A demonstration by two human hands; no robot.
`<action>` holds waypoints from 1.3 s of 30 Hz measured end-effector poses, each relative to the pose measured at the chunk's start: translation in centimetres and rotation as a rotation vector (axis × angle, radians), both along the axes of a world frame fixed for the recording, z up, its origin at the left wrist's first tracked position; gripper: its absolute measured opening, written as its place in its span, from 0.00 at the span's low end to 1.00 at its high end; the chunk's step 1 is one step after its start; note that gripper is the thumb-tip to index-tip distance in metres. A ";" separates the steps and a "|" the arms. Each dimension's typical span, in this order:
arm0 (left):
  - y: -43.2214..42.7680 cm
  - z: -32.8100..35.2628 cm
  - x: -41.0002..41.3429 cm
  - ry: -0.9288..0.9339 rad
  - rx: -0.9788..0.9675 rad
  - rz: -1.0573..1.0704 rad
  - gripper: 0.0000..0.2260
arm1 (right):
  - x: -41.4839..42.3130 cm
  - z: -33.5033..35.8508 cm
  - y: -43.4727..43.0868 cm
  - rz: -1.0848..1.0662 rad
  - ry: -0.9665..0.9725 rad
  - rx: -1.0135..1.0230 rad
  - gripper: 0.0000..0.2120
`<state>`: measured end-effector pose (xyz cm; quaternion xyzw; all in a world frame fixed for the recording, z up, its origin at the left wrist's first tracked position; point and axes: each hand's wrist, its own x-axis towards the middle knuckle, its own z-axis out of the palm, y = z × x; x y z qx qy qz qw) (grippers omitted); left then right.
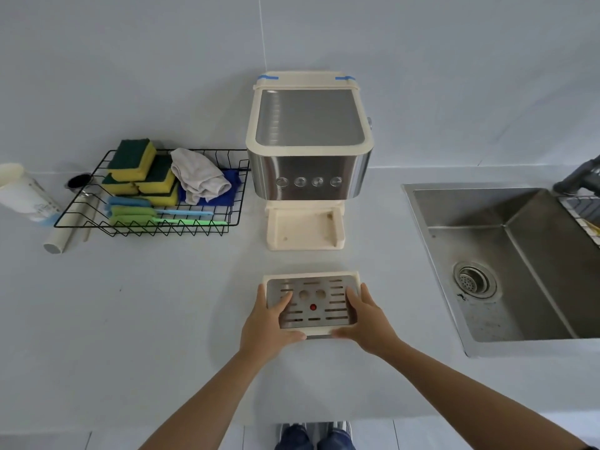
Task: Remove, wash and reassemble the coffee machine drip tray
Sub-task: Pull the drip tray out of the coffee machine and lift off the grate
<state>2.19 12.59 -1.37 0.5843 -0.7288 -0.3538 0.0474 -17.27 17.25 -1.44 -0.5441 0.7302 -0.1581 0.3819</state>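
The cream drip tray (312,277) with its slotted metal grate (316,300) and a red float dot is out of the machine, above the counter in front of it. My left hand (269,319) grips its left side, fingers over the grate. My right hand (365,315) grips its right side the same way. The coffee machine (308,138), cream and steel with several round buttons, stands behind against the wall. Its cream base (303,227) lies bare, with a few brown stains.
A steel sink (506,264) with a drain is set into the counter at the right. At the left a black wire rack (156,193) holds sponges, a grey cloth and brushes. A white cup (22,193) and a portafilter (79,183) lie beside it.
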 end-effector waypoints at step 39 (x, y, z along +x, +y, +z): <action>-2.7 2.0 -1.8 -0.366 -0.057 -0.590 0.30 | 0.9 2.0 -2.9 0.500 0.410 0.080 0.32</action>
